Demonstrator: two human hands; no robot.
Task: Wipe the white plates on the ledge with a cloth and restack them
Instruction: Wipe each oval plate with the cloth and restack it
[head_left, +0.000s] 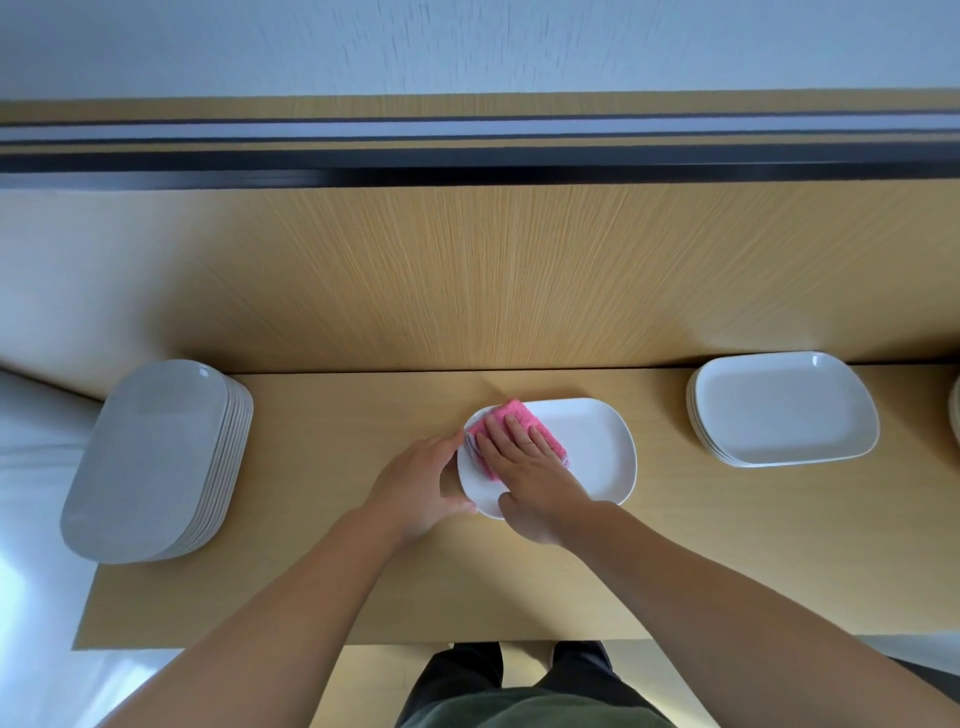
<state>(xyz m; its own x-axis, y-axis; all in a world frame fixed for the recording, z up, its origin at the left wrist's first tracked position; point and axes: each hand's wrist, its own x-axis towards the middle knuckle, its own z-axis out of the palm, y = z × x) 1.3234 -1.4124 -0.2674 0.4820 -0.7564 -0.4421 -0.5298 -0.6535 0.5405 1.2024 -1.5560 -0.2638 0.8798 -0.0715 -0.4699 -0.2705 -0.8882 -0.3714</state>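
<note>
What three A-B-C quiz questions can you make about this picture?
1. Where is the tall stack of plates? A. left end of the ledge B. middle C. floor
2. What colour is the cloth? A. blue B. pink C. green
3. What is the right hand doing? A. hanging idle B. lifting a cup C. pressing the cloth flat on the middle plate
Answers: 1 A, it sits at the ledge's left end; 2 B, the cloth is bright pink; 3 C, its straight fingers lie on the cloth while the left hand holds the middle plate's rim.
</note>
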